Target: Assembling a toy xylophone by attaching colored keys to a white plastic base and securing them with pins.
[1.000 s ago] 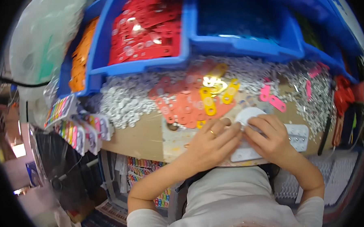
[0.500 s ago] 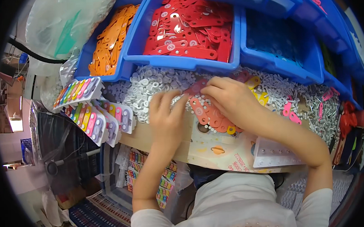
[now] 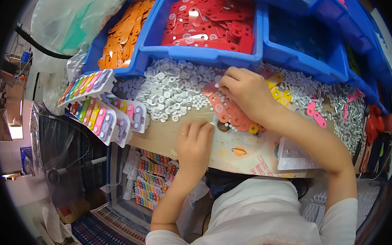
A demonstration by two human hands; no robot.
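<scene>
My right hand bends over a cluster of coral xylophone bars on the worktable. Its thumb and fingertips come together at the cluster's far edge; whatever lies between them is hidden. Closer to me, my left hand has its fingers curled together just above the near part of the table, left of a round dark hole. Its grip is too covered to show what it holds, if anything. White washers lie heaped beyond it, with tiny white beads scattered toward the bars.
Blue bins along the back hold orange bars, red bars and dark blue pieces. Small toy xylophones stack at left. Yellow bars, pink bars and metal screws lie right; a white xylophone frame sits near the front edge.
My left hand has drawn back toward me, away from the washers and bars, and its fingers have curled in. My right hand stays over the coral bars. The view has shifted slightly.
</scene>
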